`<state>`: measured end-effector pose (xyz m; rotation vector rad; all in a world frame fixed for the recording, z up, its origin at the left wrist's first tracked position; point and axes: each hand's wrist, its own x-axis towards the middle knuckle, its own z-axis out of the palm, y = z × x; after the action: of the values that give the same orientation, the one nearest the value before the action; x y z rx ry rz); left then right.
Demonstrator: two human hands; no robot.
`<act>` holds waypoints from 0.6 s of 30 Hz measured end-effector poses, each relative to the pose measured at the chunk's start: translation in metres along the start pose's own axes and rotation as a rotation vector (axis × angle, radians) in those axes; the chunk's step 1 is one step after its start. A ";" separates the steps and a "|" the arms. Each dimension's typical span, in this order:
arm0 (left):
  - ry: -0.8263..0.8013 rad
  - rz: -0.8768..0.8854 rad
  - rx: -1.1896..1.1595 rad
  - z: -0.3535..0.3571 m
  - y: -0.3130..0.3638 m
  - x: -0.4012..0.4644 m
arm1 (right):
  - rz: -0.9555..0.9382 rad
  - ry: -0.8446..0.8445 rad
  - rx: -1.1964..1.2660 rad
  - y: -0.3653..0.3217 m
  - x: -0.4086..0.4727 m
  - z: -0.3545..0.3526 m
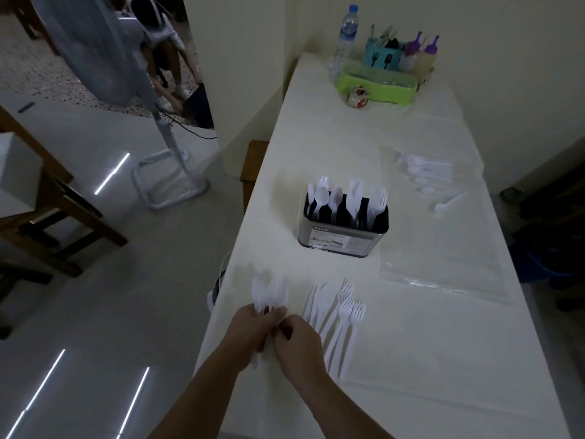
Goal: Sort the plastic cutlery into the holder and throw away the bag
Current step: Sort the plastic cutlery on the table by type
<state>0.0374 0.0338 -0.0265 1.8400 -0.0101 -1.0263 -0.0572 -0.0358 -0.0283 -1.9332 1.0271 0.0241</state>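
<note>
Covering the long table (411, 359): white cloth.

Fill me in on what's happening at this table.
A person is sorting white plastic cutlery. Both the left hand and the right hand grip a bunch of spoons near the table's left edge. Loose forks and knives lie beside them. The holder already has spoons, knives and forks standing in it. The clear bag lies flat to its right, with some small spoons at its far end.
</note>
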 end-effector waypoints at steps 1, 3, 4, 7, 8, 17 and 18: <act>0.002 0.003 0.022 -0.001 0.001 -0.001 | -0.023 -0.002 0.004 -0.001 -0.002 0.000; 0.039 -0.003 0.050 -0.003 0.001 0.000 | -0.063 -0.009 0.002 -0.004 -0.006 0.001; 0.062 -0.007 0.052 -0.004 0.000 0.001 | -0.078 -0.012 -0.008 -0.004 -0.009 0.003; 0.133 -0.010 0.043 -0.007 -0.001 0.004 | -0.086 -0.005 -0.084 -0.001 -0.018 0.005; 0.150 -0.005 0.048 -0.008 -0.002 0.005 | -0.074 -0.006 -0.105 0.003 -0.022 0.007; 0.081 0.038 0.109 -0.001 0.003 0.004 | 0.028 0.032 -0.087 0.021 -0.024 -0.001; 0.027 0.040 0.065 0.000 0.003 0.004 | 0.045 0.042 -0.051 0.019 -0.020 -0.006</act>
<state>0.0412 0.0304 -0.0270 1.9048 -0.0646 -0.9829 -0.0847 -0.0316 -0.0308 -1.9637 1.1077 0.0363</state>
